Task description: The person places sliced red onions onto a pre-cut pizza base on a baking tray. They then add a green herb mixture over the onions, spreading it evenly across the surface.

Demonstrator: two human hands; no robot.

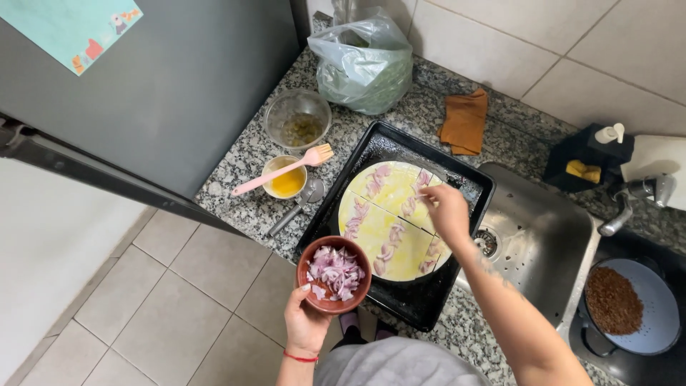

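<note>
**Kid:** What is the person doing?

**Helper:** I think they are putting onion on the dough. The right hand is over the far right part of the round dough, with its fingers pinched close together. It may be holding a small bit of onion, but I cannot tell for sure.

**Kid:** Where is the onion?

**Helper:** In a brown bowl. The left hand holds that bowl from below, at the near edge of the black tray. Some onion strips already lie on the dough, which is cut in four parts.

**Kid:** Is it almost done?

**Helper:** My guess is about half. The bowl has lots left, and the middle of the dough looks bare.

**Kid:** What comes next?

**Helper:** I think the right hand should go back to the bowl, pick up more, and drop it on the bare spots. The bowl sits close, so the way is short.

**Kid:** What else is there?

**Helper:** To the left is a cup of yellow stuff with a pink brush across it, and a glass bowl farther back. A bag and an orange cloth sit at the far side. The sink is on the right, then a strainer with brown bits.

**Kid:** Is anything in the way?

**Helper:** No, nothing sits between bowl and dough
</note>
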